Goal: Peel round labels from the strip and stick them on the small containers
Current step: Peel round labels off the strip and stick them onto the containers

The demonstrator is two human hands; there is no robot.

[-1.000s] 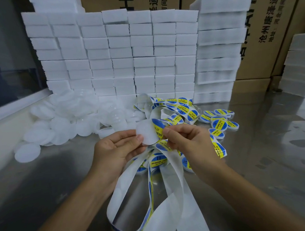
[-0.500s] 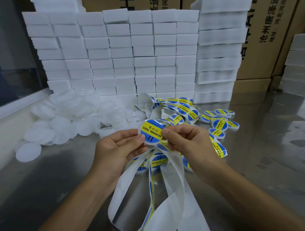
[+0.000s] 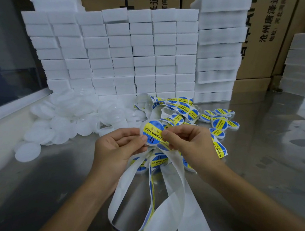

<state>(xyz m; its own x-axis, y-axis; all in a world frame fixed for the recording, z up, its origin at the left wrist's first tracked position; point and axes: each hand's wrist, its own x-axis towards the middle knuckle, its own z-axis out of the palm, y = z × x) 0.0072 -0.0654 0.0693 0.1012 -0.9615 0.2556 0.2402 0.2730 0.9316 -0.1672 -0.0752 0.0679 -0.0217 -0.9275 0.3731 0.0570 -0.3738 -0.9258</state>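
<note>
Two hands, left hand (image 3: 121,148) and right hand (image 3: 189,141), pinching one small container (image 3: 153,131) at centre frame; round label reading "SOLDERING PASTE".

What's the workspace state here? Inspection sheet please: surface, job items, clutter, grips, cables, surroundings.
Surface: reflective metal table, bare at right.
Job's things: round container with blue-yellow label, held up between both hands; label strip trailing down from the hands toward the camera; labelled containers lying right of the hands; unlabelled white containers heaped at left.
Clutter: tangled strip with labels behind the hands.
Grips: left hand pinches the container's left edge; right hand pinches its right edge.
Cables: nothing seen.
Surroundings: stacked white foam blocks along the back; cardboard boxes behind them.
</note>
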